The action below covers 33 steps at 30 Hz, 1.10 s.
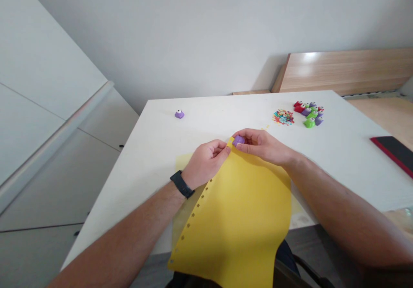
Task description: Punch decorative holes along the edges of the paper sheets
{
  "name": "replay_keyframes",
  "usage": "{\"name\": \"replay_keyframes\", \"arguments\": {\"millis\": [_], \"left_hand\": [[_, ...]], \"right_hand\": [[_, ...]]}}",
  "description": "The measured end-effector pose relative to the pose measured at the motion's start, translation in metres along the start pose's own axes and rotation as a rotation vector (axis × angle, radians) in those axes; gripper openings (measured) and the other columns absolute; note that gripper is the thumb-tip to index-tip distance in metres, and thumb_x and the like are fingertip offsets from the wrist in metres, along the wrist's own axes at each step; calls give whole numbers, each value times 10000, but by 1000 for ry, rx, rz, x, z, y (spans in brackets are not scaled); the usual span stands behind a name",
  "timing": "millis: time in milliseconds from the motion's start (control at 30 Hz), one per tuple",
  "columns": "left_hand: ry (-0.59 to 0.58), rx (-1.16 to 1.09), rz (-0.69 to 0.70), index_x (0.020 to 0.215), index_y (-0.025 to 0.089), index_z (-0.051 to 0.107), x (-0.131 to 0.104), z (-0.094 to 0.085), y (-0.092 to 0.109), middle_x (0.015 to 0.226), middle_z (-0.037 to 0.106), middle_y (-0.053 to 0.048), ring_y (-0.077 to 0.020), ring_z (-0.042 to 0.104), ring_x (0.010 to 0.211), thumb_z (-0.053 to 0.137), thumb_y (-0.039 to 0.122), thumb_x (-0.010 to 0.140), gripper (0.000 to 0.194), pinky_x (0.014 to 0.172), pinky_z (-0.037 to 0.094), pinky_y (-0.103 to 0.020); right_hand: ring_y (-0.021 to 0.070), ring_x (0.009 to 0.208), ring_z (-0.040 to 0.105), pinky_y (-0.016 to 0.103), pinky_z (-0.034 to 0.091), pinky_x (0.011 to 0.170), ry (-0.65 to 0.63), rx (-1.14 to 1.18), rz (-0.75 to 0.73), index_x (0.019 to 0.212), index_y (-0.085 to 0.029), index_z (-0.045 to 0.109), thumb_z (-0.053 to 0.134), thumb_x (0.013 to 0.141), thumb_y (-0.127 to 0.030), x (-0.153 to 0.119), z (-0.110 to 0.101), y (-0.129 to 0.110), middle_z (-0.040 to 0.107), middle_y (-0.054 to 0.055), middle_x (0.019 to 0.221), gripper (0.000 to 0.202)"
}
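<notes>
A yellow sheet of paper (248, 206) is raised off the table, its lower end hanging toward my lap. Small shaped holes run along its left edge. My left hand (209, 161) pinches the sheet near its far corner. In my right hand (260, 145) is a small purple craft punch (238, 140), held at that same corner; whether the paper sits inside its slot is hard to make out. Another purple punch (179, 114) stands alone on the far left of the table.
On the white table (151, 141), a pile of colourful paper cutouts (283, 117) lies at the far right. Beside it is a cluster of red, green and purple punches (310, 112). A dark, red-edged flat object (393, 150) rests at the right edge. White cabinets (64, 150) stand left.
</notes>
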<state>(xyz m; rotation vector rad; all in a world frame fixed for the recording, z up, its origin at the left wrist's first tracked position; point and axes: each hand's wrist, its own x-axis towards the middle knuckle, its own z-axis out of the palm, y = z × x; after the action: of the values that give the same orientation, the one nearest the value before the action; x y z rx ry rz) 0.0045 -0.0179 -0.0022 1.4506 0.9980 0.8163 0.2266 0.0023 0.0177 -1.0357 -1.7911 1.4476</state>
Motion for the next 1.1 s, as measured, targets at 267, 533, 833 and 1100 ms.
{"name": "replay_keyframes", "arguments": {"millis": [267, 533, 833, 1100], "left_hand": [[-16, 12, 1, 1090, 168, 691, 0, 0, 1, 985, 758, -60, -185, 705, 827, 631, 447, 930, 327, 736, 552, -290], [-20, 20, 9, 1088, 177, 703, 0, 0, 0, 981, 759, -52, -191, 706, 839, 657, 442, 911, 322, 732, 552, -290], [-16, 51, 7, 1090, 177, 698, 0, 0, -2, 979, 752, -57, -185, 693, 829, 621, 452, 934, 325, 716, 541, -285], [-8, 67, 12, 1087, 174, 700, 1, 0, -2, 952, 751, -57, -176, 680, 792, 600, 453, 943, 329, 674, 521, -271]], "right_hand": [[158, 852, 584, 304, 474, 774, 12, -18, 3, 1159, -167, 666, 689, 897, -402, 1, 1, -1, 656, 46, 966, 353], [158, 844, 581, 305, 470, 767, 16, -18, 5, 1155, -161, 667, 679, 903, -380, 1, 2, -1, 655, 47, 954, 334], [161, 833, 576, 307, 466, 760, 30, -56, -10, 1143, -163, 669, 694, 884, -389, 1, 1, 2, 656, 44, 936, 345], [155, 792, 559, 305, 448, 736, 84, -106, -8, 1096, -161, 679, 701, 856, -344, 3, 4, 3, 653, 32, 896, 302]]}}
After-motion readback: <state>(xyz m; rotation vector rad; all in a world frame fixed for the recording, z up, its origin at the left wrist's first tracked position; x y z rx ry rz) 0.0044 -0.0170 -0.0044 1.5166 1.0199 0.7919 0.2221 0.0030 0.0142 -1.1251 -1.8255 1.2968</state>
